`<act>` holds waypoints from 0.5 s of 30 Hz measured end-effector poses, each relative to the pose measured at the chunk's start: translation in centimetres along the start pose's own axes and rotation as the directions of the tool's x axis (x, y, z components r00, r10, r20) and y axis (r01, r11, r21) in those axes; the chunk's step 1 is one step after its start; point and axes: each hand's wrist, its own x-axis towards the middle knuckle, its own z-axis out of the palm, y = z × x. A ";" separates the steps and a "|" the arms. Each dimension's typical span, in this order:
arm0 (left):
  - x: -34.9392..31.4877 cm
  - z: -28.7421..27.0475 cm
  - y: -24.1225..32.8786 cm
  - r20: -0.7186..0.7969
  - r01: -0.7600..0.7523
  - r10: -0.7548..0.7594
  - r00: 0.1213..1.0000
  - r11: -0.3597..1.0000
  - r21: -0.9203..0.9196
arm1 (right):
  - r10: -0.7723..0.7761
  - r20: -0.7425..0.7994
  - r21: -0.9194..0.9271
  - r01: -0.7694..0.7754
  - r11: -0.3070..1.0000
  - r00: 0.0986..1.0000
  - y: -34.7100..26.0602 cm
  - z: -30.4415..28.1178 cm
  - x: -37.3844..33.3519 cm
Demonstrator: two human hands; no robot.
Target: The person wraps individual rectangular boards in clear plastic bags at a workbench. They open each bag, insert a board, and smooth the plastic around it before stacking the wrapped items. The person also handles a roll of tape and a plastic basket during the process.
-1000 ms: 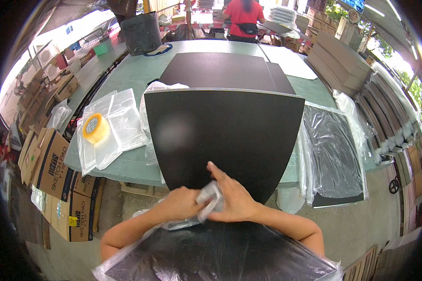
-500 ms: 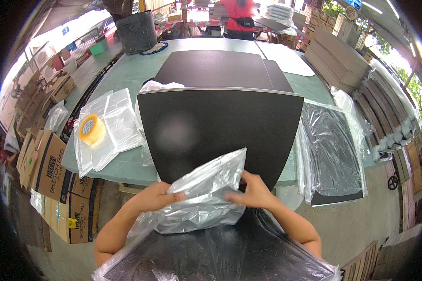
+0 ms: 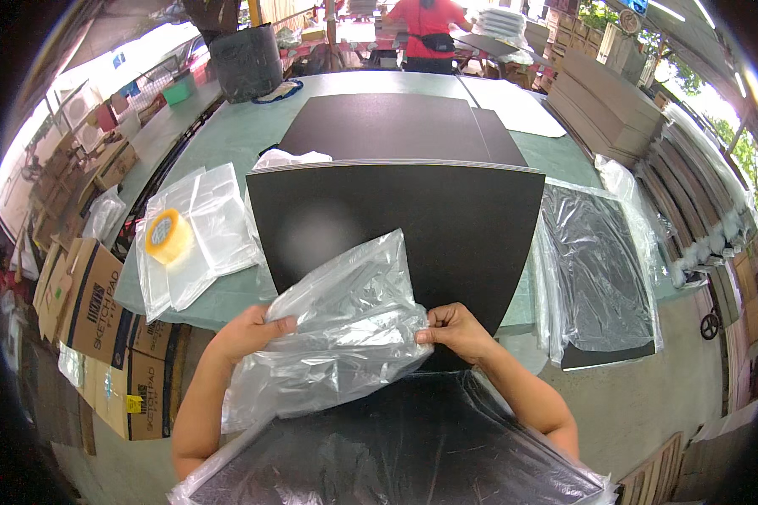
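A crumpled clear plastic bag (image 3: 345,316) is stretched between my two hands. My left hand (image 3: 257,330) grips its left side, thumb on top. At its right edge, my right hand (image 3: 455,330) pinches the film between thumb and fingers. Behind the bag, a large black board (image 3: 446,227) leans upright against a stack of black sheets (image 3: 379,126) on the table. Closest to me, below the bag, lies a black board wrapped in clear plastic (image 3: 396,446). The bag hides the lower left of the upright board.
On the green table (image 3: 219,126) at left, a tape roll (image 3: 168,236) rests on flat plastic bags (image 3: 215,261). A plastic-wrapped black board (image 3: 594,261) lies at right. Cardboard boxes (image 3: 93,299) stand lower left; grey boards (image 3: 602,101) are stacked far right. A person in red (image 3: 429,34) stands beyond.
The bag has spread wider and shifted left and up. My left hand has moved left and slightly up; my right hand now pinches the bag's right edge.
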 end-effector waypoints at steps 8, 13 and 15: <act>-1.4 7.7 8.1 0.151 -0.467 0.522 0.839 0.835 -0.291 | 0.101 0.218 0.269 -0.159 0.950 0.971 1.0 4.6 1.7; -0.1 7.0 6.5 0.181 -0.207 0.298 0.937 0.894 -0.396 | 0.122 0.113 0.496 -0.162 0.853 0.986 -1.0 2.2 0.4; -0.7 6.0 8.3 0.308 -0.052 0.209 0.928 0.892 -0.449 | 0.054 0.151 0.286 -0.096 0.954 0.987 -1.6 2.6 0.1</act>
